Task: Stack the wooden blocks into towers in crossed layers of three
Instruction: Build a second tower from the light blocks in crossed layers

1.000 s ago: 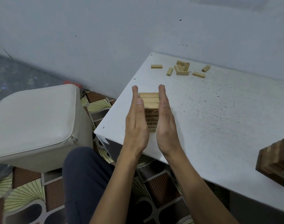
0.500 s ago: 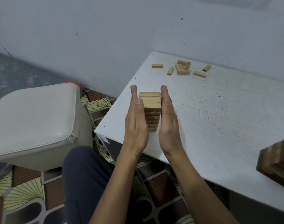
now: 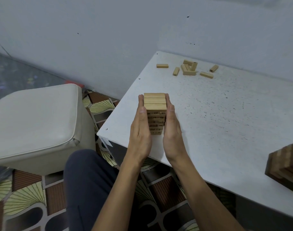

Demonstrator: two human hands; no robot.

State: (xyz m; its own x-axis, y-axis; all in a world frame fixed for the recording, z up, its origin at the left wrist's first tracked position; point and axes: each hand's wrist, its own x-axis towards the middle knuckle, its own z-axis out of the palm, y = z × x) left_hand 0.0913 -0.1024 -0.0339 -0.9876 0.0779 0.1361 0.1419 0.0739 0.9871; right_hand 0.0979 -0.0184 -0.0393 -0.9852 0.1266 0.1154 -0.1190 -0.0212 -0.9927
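Facing the worktop (image 3: 226, 122), we are pressing our left hand (image 3: 140, 130) and right hand (image 3: 171, 130), fingers straight, flat against opposite sides of the pale block tower (image 3: 154, 100) near the front-left corner; loose blocks (image 3: 189, 72) are lying far back.

The light block tower (image 3: 155, 112) is standing near the front-left corner of the surface (image 3: 226, 124). The left hand (image 3: 140, 130) and right hand (image 3: 171, 130) are lying flat against its two sides, blocking both flanks; its top is lying exposed. A broad bare stretch of surface is lying open to the right. Scattered loose blocks (image 3: 189, 69) are occupying the far edge by the wall (image 3: 109, 47). A dark striped tower (image 3: 286, 167) is obstructing the right edge. A padded stool (image 3: 37, 120) is standing left of the surface
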